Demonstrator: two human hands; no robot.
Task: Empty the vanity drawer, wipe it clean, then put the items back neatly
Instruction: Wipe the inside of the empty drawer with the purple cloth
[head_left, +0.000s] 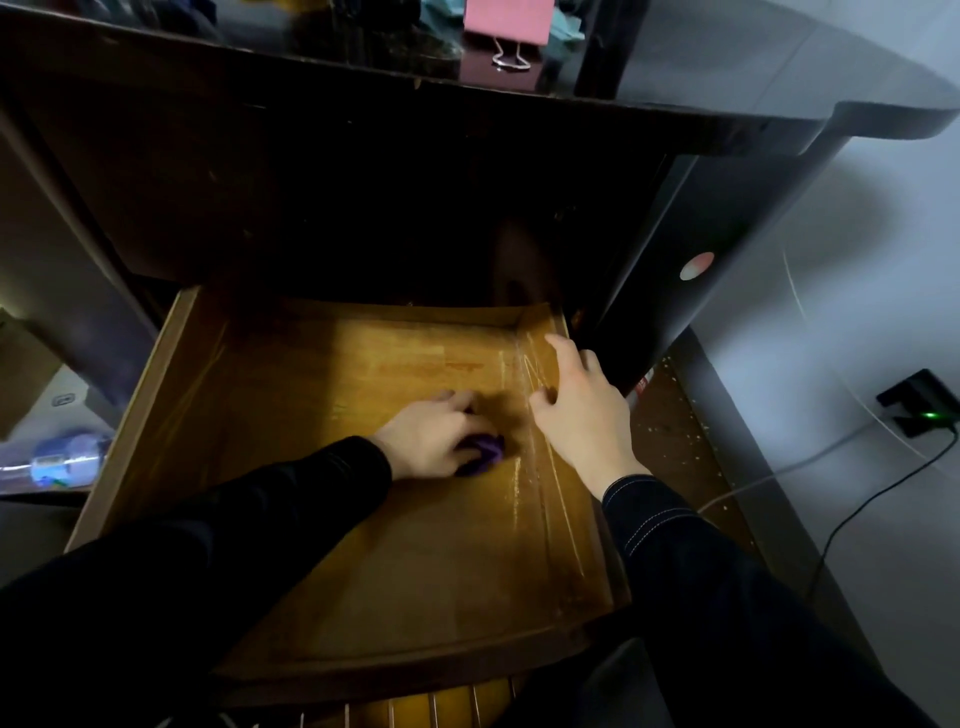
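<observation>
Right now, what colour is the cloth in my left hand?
Purple; the cloth shows best in head view.

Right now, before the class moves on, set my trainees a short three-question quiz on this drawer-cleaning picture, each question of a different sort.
1. True or false: the drawer has cosmetics lying in it.
2. Which does the left hand grip? A) a purple cloth B) a yellow sponge C) a hairbrush
3. Fill the gap: the right hand rests with straight fingers against the drawer's ____ side wall.

Key: 1 false, only the cloth is in it; 2 A; 3 right.
</observation>
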